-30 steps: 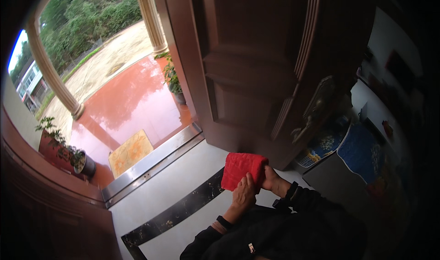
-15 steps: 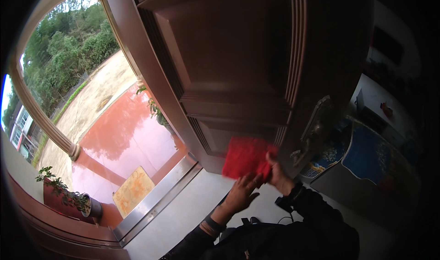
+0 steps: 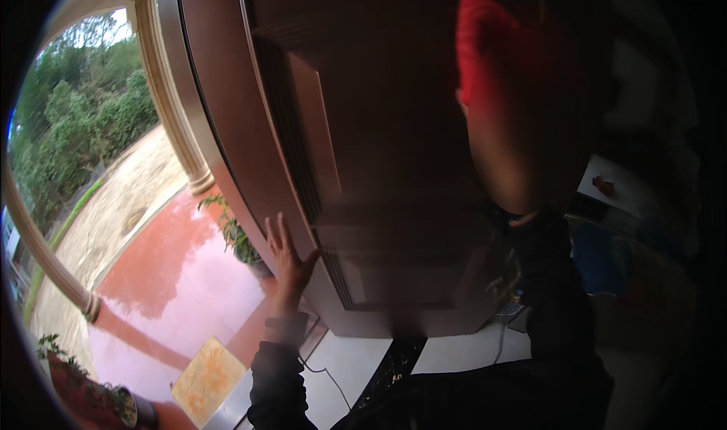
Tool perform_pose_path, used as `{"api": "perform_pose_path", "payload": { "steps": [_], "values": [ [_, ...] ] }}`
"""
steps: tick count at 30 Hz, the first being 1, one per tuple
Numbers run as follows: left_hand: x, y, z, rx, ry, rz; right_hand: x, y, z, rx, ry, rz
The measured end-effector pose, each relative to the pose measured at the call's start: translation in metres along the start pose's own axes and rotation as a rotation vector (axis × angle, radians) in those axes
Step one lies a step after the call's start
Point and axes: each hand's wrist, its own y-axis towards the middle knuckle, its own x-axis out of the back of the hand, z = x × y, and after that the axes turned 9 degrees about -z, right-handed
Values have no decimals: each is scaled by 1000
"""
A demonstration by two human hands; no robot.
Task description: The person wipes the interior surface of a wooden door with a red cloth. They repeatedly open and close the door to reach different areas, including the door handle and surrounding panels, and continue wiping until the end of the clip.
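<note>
Outside the brown door [image 3: 394, 142], leafy plants [image 3: 241, 243] stand in two pots [image 3: 142, 410], one dim at lower left, one partly hidden. High before the door, a red cloth [image 3: 491, 47] is held by the blurred right hand [image 3: 498, 138], its outline hard to make out; the empty left hand [image 3: 290, 267] spreads wide near the door's edge.

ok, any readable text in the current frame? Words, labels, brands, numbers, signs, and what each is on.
None readable.
Brown door, yellow mat: no lettering visible.
Red cloth at the right hand: too blurred to tell.
Blue covering on the right: too dark to tell.
</note>
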Motion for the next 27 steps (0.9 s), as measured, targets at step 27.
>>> {"api": "perform_pose_path", "payload": {
  "steps": [27],
  "values": [
    [-102, 96, 13, -185, 365, -309, -133, 65, -22, 823, -380, -42]
  ]
}}
